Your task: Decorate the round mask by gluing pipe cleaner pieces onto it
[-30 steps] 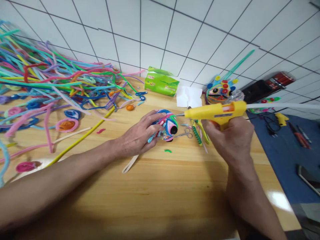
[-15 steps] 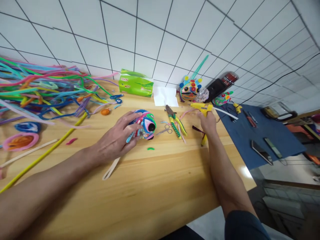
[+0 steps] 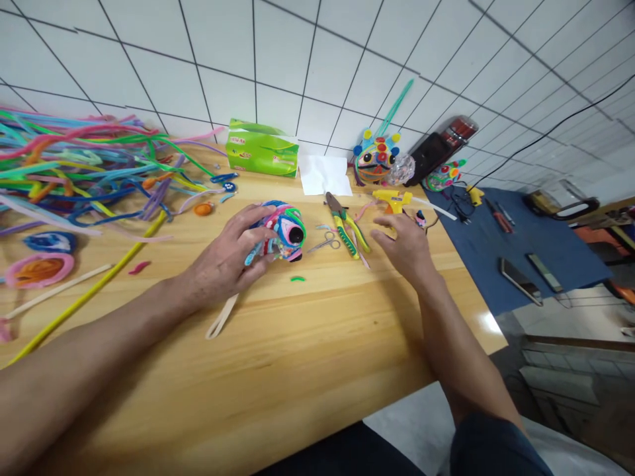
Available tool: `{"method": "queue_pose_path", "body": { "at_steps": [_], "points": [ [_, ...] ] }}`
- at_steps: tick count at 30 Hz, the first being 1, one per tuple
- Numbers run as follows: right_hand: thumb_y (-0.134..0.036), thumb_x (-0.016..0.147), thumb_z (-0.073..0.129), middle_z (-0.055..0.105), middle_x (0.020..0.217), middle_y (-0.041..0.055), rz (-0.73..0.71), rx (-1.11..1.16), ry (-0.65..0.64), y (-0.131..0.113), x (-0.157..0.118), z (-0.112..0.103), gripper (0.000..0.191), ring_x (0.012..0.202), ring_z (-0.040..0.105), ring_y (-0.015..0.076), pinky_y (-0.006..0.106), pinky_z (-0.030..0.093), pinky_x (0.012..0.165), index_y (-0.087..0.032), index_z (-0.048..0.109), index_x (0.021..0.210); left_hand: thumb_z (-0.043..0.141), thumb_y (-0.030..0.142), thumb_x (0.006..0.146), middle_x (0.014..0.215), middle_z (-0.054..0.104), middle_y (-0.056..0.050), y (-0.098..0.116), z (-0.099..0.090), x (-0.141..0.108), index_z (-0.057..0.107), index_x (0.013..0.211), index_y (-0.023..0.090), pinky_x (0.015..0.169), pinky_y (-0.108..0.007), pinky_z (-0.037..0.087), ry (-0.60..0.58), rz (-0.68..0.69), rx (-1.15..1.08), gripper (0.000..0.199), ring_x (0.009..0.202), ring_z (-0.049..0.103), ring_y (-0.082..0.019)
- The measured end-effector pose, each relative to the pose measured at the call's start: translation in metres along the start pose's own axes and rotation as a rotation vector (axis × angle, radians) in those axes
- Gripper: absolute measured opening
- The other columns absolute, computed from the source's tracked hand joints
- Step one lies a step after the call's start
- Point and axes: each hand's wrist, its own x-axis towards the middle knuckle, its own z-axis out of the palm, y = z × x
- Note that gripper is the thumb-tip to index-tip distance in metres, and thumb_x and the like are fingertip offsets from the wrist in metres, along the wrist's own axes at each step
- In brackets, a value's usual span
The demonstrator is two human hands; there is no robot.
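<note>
My left hand [image 3: 238, 248] is wrapped round a multicoloured pipe-cleaner figure [image 3: 285, 228] with black round eyes, at the middle of the wooden table. A loop of pale strip [image 3: 221, 318] sticks out below that hand. With nothing in its fingers, my right hand [image 3: 404, 244] hovers open over the table's right part. Just beyond it lies a yellow glue gun [image 3: 394, 198] with a white glue stick in its back. Pliers with green and yellow grips [image 3: 346, 228] and small scissors [image 3: 327, 242] lie between my hands. A short green piece [image 3: 297, 279] rests near the figure.
Many coloured pipe cleaners [image 3: 89, 165] are heaped at the left. Along the wall stand a green tissue pack [image 3: 262, 151], a white paper [image 3: 325, 175] and a finished-looking colourful figure [image 3: 376, 160]. On the blue mat [image 3: 496, 244] at right lie a phone [image 3: 520, 280] and tools.
My right hand has let go of the glue gun, which now lies on the table, and has drawn back towards me. The left hand still holds the figure.
</note>
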Motion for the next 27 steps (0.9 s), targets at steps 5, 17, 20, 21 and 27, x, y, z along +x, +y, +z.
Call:
{"method": "queue_pose_path", "body": {
  "at_steps": [5,17,20,21,27],
  "points": [
    [-0.022,0.1,0.063,0.073,0.113,0.0108,-0.406,0.018,-0.193,-0.059,0.011,0.024,0.02,0.11,0.063,0.0274,0.042,0.048,0.099,-0.022,0.075,0.115,0.067,0.021,0.098,0.158,0.05,-0.017,-0.002,0.001,-0.001,0.048,0.144,0.03,0.124,-0.067,0.048,0.0,-0.005,0.003,0.051,0.154,0.046,-0.036],
    [-0.02,0.099,0.057,0.071,0.088,0.0037,-0.205,0.241,-0.342,-0.076,0.019,0.012,0.009,0.085,0.065,0.0217,0.035,0.048,0.079,-0.022,0.063,0.093,0.065,0.014,0.094,0.16,0.048,-0.019,-0.001,0.003,-0.004,0.052,0.137,0.023,0.126,-0.063,0.043,-0.008,-0.021,-0.009,0.046,0.157,0.042,-0.034],
    [-0.026,0.101,0.057,0.071,0.086,-0.0005,-0.176,0.436,-0.145,-0.094,0.012,-0.009,0.008,0.076,0.065,0.0178,0.031,0.048,0.07,-0.024,0.063,0.105,0.064,0.012,0.093,0.162,0.046,-0.018,0.001,0.001,-0.002,0.052,0.137,0.023,0.127,-0.063,0.041,-0.026,-0.018,-0.012,0.047,0.157,0.041,-0.034],
    [-0.026,0.101,0.057,0.072,0.087,-0.0005,-0.213,0.454,-0.1,-0.104,0.01,-0.013,0.009,0.076,0.066,0.0172,0.03,0.049,0.07,-0.024,0.064,0.108,0.063,0.011,0.093,0.162,0.046,-0.018,0.001,0.0,-0.001,0.052,0.137,0.023,0.128,-0.063,0.041,-0.027,-0.013,-0.014,0.047,0.157,0.04,-0.034],
    [-0.017,0.102,0.057,0.077,0.093,0.0028,-0.484,0.294,0.063,-0.15,0.012,-0.003,0.015,0.081,0.069,0.0172,0.03,0.05,0.073,-0.023,0.068,0.11,0.063,0.009,0.093,0.164,0.046,-0.018,0.003,-0.001,0.002,0.05,0.143,0.024,0.128,-0.062,0.04,-0.018,0.006,-0.037,0.054,0.158,0.041,-0.032]
  ]
}}
